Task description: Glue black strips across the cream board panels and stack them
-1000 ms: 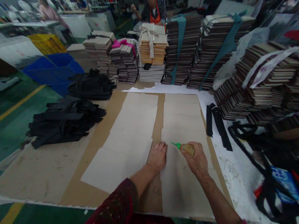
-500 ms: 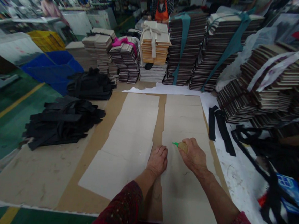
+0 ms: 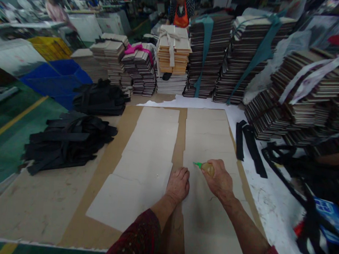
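My right hand (image 3: 220,180) is wrapped around a small glue bottle (image 3: 207,168) with yellowish contents. Its green nozzle points left, tipped low over the right row of pale boards (image 3: 206,134); whether the tip touches them I cannot tell. My left hand (image 3: 178,185) rests with curled fingers on the brown strip between the two rows, close to the edge of the left row of boards (image 3: 143,166). Nothing shows in its fingers. Thin curved lines mark the right boards, and a few tiny specks dot the left ones.
Piles of black strips (image 3: 70,139) lie at the left, with two loose black strips (image 3: 253,148) at the right. Tied board stacks (image 3: 209,60) line the back. Black straps (image 3: 296,182) and a blue packet (image 3: 330,219) sit far right. Behind the stacks is a person in an orange apron (image 3: 181,17).
The glue bottle's nozzle has shifted slightly left across the right row of boards. My left hand stays in about the same place. The whole view has tilted a little.
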`<state>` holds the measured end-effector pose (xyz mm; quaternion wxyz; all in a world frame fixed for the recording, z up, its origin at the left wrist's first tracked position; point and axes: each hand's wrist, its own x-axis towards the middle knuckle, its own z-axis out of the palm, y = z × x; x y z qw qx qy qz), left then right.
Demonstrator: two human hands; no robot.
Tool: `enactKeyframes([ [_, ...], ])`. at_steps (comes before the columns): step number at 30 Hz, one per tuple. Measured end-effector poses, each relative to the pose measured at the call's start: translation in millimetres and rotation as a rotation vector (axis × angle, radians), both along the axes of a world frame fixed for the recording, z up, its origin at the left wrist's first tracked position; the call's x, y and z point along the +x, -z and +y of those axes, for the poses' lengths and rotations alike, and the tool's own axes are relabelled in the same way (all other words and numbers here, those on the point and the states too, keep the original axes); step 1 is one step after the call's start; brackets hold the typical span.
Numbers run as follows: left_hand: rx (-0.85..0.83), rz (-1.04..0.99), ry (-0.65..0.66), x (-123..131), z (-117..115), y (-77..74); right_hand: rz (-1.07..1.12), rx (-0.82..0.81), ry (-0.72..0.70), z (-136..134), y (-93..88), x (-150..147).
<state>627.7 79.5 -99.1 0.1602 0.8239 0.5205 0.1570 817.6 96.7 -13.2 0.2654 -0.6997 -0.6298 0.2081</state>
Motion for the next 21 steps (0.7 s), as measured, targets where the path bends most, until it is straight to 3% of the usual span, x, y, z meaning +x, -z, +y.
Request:
enactKeyframes([
  [4,0.003,0.004,-0.008,0.1,0.2,0.8,0.317,0.083,0.307,2.0,8.2,36.9],
  [9,0.011,-0.01,-0.01,0.9,1.5,0.9,0.311,0.076,0.461,-3.6,1.3,101.5],
  [13,0.024,-0.012,-0.013,1.9,2.0,1.5,0.214,0.027,0.427,-14.0,-0.5,124.5],
  [21,0.049,0.003,-0.006,2.0,2.4,2.5,-0.126,-0.038,0.234,-19.4,8.6,124.2],
])
